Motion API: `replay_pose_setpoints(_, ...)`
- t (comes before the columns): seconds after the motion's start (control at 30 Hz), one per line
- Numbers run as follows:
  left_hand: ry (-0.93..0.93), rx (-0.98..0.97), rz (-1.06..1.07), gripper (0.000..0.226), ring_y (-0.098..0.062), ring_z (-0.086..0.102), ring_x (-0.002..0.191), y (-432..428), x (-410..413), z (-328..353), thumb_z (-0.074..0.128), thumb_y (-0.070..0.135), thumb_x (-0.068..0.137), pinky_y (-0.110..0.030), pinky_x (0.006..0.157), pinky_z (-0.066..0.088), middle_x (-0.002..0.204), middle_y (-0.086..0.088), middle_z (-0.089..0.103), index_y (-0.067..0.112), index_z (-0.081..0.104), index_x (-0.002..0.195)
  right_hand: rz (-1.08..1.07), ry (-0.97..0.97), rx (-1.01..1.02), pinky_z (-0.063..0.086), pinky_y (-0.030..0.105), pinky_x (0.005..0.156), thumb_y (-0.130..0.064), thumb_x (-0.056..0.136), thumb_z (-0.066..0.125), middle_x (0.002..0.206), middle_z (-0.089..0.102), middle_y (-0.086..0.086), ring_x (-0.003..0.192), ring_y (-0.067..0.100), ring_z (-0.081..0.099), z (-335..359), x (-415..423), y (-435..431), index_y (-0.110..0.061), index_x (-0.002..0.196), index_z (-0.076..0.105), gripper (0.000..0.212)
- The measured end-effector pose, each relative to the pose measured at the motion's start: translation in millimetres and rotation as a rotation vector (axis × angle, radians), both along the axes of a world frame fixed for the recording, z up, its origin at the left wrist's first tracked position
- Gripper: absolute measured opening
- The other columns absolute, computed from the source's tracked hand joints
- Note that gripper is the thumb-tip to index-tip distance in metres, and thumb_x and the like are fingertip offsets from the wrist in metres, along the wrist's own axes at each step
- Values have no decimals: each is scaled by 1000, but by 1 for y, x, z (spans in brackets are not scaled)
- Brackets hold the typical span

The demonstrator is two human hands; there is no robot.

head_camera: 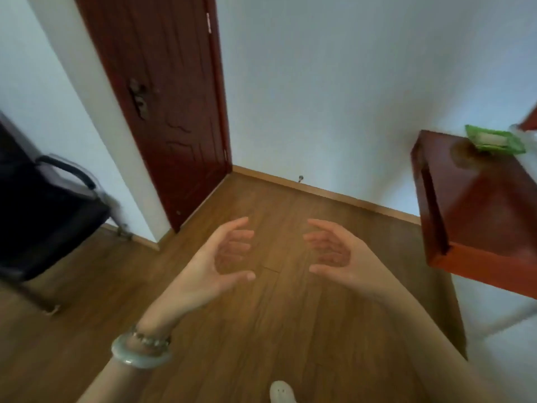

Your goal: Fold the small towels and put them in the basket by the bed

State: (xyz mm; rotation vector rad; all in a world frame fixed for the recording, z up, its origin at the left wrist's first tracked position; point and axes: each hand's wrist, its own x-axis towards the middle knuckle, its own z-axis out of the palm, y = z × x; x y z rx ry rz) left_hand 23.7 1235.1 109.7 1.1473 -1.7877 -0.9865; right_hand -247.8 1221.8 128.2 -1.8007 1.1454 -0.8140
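1. The panelled wooden door [162,97] is dark red-brown.
2. The plank wood floor [261,330] is mid-brown with streaky grain.
3. The glossy wooden bedside table [488,216] is reddish-brown.
4. The blurred flat plastic packet [494,139] is bright green, perhaps with a pale panel.
5. The smooth round bangle [139,357] is pale grey-green.

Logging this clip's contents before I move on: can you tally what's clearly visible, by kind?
Hands: 2, left hand, right hand, both empty
Wristwear: 2, pale bangle, beaded bracelet
Furniture: 2, black chair, red-brown table
Doors: 1, dark red door
Packets: 1, green packet on the table
Shoes: 1, pale shoe tip
Total: 9
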Motion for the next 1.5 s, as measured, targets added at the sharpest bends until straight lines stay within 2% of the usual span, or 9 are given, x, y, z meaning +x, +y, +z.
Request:
replay_pose_setpoints(0.2, 10, 16, 305, 83, -12, 57, 115, -5, 75, -9, 80, 35, 67, -36, 93, 52, 127, 14, 55, 35, 37, 137, 314, -5, 60, 48, 15, 90, -25, 78, 74, 124, 57, -15, 113, -2, 56, -15, 90, -86, -39, 133, 40, 66)
replay_pose_setpoints(0.3, 29, 3, 454, 83, -16, 58, 114, -19, 101, -10, 79, 28, 68, -40, 93, 52, 127, 6, 55, 27, 37, 139, 455, -23, 81, 48, 16, 91, -30, 77, 74, 123, 57, -19, 115, 0, 55, -17, 131, -128, -41, 132, 41, 65)
replay_pose_setpoints(0.5, 52, -10, 701, 80, -14, 59, 112, -42, 139, -8, 77, 29, 68, -28, 90, 52, 127, 7, 55, 32, 36, 136, 672, -51, 89, 51, 26, 93, -30, 73, 74, 122, 59, -16, 114, 4, 57, -14, 212, -203, -38, 133, 43, 68)
replay_pose_setpoints(0.6, 64, -8, 842, 80, -15, 59, 112, -40, 159, -14, 76, 29, 69, -29, 90, 53, 129, 5, 53, 32, 35, 137, 795, -38, 93, 51, 28, 94, -24, 75, 75, 122, 59, -14, 113, 4, 57, -17, 260, -227, -40, 132, 43, 67)
replay_pose_setpoints(0.73, 85, 24, 1022, 80, -15, 58, 113, -27, 193, -25, 76, 26, 69, -37, 91, 53, 131, 3, 53, 33, 34, 137, 932, -25, 104, 52, 29, 92, -30, 71, 74, 122, 58, -11, 113, 5, 57, -22, 330, -236, -45, 128, 42, 67)
replay_pose_setpoints(0.93, 108, 30, 1245, 82, -12, 58, 114, -4, 281, -44, 76, 30, 69, -34, 91, 53, 131, 8, 53, 29, 34, 139, 1125, 15, 77, 52, 26, 92, -26, 76, 74, 123, 55, -15, 113, 1, 55, -39, 463, -230, -45, 130, 41, 66)
replay_pose_setpoints(1.17, 130, 19, 1384, 80, -12, 59, 111, 24, 428, -45, 75, 31, 67, -33, 90, 53, 129, 5, 53, 30, 36, 136, 1216, 6, 94, 50, 19, 90, -27, 75, 75, 119, 57, -20, 112, -1, 55, -46, 637, -223, -47, 129, 41, 67)
replay_pose_setpoints(1.3, 108, 14, 1412, 78, -12, 59, 110, 36, 508, -32, 75, 30, 67, -26, 87, 53, 126, 7, 54, 33, 36, 135, 1260, -28, 109, 51, 22, 90, -24, 75, 75, 120, 58, -17, 113, 2, 55, -38, 729, -212, -49, 127, 42, 67)
replay_pose_setpoints(1.5, 117, 14, 1475, 80, -12, 59, 110, 36, 610, -30, 74, 26, 67, -29, 88, 53, 128, 2, 53, 25, 35, 137, 1313, -21, 106, 51, 23, 90, -25, 75, 75, 120, 57, -16, 113, 1, 55, -35, 847, -201, -58, 122, 39, 67)
